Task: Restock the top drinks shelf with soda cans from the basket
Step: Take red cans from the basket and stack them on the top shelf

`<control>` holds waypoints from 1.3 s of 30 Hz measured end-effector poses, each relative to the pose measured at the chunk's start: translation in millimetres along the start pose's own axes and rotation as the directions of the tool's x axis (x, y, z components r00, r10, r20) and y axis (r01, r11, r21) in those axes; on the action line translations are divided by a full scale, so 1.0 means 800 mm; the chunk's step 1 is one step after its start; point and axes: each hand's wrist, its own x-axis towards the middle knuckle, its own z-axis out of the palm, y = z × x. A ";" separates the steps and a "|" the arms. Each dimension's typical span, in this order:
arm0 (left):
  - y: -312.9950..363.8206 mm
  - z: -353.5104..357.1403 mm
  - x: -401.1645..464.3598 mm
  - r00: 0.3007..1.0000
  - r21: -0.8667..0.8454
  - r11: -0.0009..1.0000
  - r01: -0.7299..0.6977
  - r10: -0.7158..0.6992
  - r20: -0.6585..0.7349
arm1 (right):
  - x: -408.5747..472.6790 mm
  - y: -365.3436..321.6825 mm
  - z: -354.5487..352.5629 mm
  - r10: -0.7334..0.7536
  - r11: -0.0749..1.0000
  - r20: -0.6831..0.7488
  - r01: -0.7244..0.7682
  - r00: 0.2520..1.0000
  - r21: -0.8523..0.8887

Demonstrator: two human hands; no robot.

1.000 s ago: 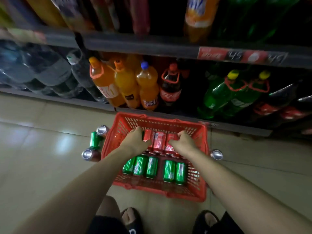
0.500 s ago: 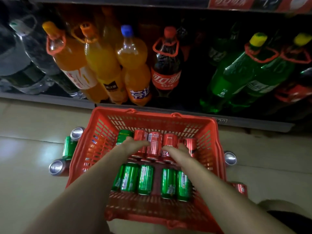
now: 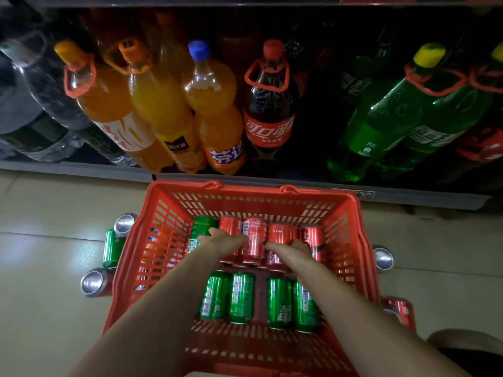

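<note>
Head view, only one I have. Basket (image 3: 246, 197) sits on the floor just in front of the bottom shelf. Red cans (image 3: 254, 240) lie on their sides in a row along its far end, long axes pointing away from me toward the shelf. Green cans (image 3: 241, 297) lie the same way in a nearer row, under my forearms.

Both hands are down on the red row. Left hand (image 3: 221, 239) rests over the red can next to the lone green can (image 3: 202, 231) at the left end. Right hand (image 3: 292, 250) sits on the reds further right. One red can shows clear in the gap between them. Each hand is on its own can, so neither is nearer. Fingers look curled over the cans, but I can't tell if either has a real grip: the fingertips are hidden on the far side.

Coming move, I judge: close, lift straight up, then turn the cans upright.

Top shelf is out of frame, so I can't see the target slot. Loose cans (image 3: 114, 248) lie on the floor both sides of the basket; the can (image 3: 398, 311) at right is partly hidden behind my arm. Lighting is dim and the labels are hard to read.
</note>
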 end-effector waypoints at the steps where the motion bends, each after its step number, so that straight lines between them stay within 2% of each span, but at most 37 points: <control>1: 0.000 0.005 0.001 1.000 -0.018 1.000 0.018 -0.018 0.002 | 0.001 0.001 0.000 0.007 1.000 0.010 -0.007 1.000 -0.012; 3: 0.002 0.014 -0.002 0.999 -0.061 0.997 0.045 -0.046 -0.024 | -0.015 -0.009 -0.001 -0.002 1.000 0.006 0.002 1.000 -0.005; 6: 0.003 0.022 -0.005 0.992 -0.092 0.996 0.006 -0.017 -0.126 | -0.021 -0.014 -0.004 -0.009 1.000 0.005 0.009 1.000 0.012; 11: 0.001 0.013 -0.010 0.992 -0.085 0.996 -0.026 0.015 -0.127 | -0.007 -0.008 -0.002 -0.039 0.998 -0.015 0.039 0.999 0.043; 19: -0.001 0.010 -0.011 0.994 0.135 0.990 -0.037 0.051 -0.099 | -0.010 -0.008 -0.004 -0.021 0.998 -0.015 0.022 1.000 0.065; 25: 0.004 0.010 -0.019 0.994 0.187 0.982 -0.034 0.053 -0.098 | -0.002 -0.001 0.002 -0.003 0.998 -0.031 0.005 1.000 0.059; 28: 0.004 0.014 -0.008 0.994 0.124 0.991 -0.052 0.064 -0.092 | 0.002 0.002 -0.004 0.015 0.985 -0.015 -0.012 1.000 0.175; 34: -0.007 0.006 0.009 0.994 -0.191 0.975 -0.111 0.105 -0.042 | 0.008 0.002 -0.014 0.040 0.921 0.121 -0.083 0.992 0.380; 36: -0.015 0.006 0.021 0.993 -0.273 0.956 -0.106 0.116 0.020 | 0.009 -0.001 -0.015 0.033 0.883 0.168 -0.107 0.985 0.457; 39: -0.016 -0.003 0.014 0.978 -0.396 0.918 -0.023 0.102 0.180 | 0.006 -0.009 -0.016 -0.022 0.853 0.261 -0.119 0.965 0.509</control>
